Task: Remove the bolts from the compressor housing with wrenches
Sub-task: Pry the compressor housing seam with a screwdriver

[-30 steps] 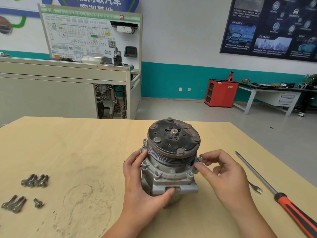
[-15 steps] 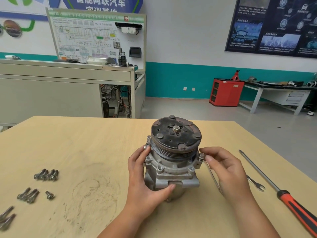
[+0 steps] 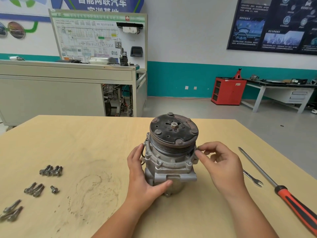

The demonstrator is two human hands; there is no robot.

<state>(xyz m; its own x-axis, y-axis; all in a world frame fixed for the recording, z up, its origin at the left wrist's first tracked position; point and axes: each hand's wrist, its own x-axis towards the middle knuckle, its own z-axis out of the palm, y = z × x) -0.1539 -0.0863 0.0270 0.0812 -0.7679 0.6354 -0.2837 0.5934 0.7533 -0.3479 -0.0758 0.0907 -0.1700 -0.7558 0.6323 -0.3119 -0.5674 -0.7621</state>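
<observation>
The compressor (image 3: 169,162) stands upright on the worktop (image 3: 85,143) between the hands, pulley up. The left hand (image 3: 142,177) grips its left side. The right hand (image 3: 221,165), nearer, pinches a bolt (image 3: 197,149) at the flange's right edge. Bolt axis judged vertical. A wrench (image 3: 253,180) lies just right of that hand.

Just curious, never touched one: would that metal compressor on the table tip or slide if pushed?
Probably heavy: the compressor looks like thick cast metal. It stands on end with the wide pulley on top, so a high push might tip it. Perhaps why the left hand grips it.
</observation>
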